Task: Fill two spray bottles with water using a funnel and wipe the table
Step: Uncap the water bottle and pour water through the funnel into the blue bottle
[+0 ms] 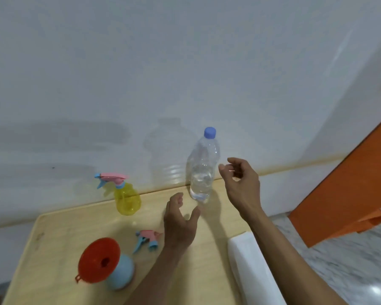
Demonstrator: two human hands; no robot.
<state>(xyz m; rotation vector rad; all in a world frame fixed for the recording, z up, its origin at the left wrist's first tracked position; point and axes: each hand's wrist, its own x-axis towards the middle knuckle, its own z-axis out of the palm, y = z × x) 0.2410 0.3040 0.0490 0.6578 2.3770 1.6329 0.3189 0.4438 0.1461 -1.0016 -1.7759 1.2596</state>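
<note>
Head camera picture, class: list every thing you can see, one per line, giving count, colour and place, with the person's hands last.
Water bottle: one, clear with blue cap, upright at table's far edge.
Yellow sprayer: one, yellow with pink and blue head fitted, far edge, left of water bottle.
Blue sprayer: one, pale blue, near left, headless.
Funnel: one, red, sitting in blue sprayer's mouth.
Spray head: one, pink and blue, loose on table beside funnel.
Cloth: one, white, folded, table's right edge.
Table: one, light wood, against white wall.
Left hand: open, below water bottle.
Right hand: open, right of water bottle.
</note>
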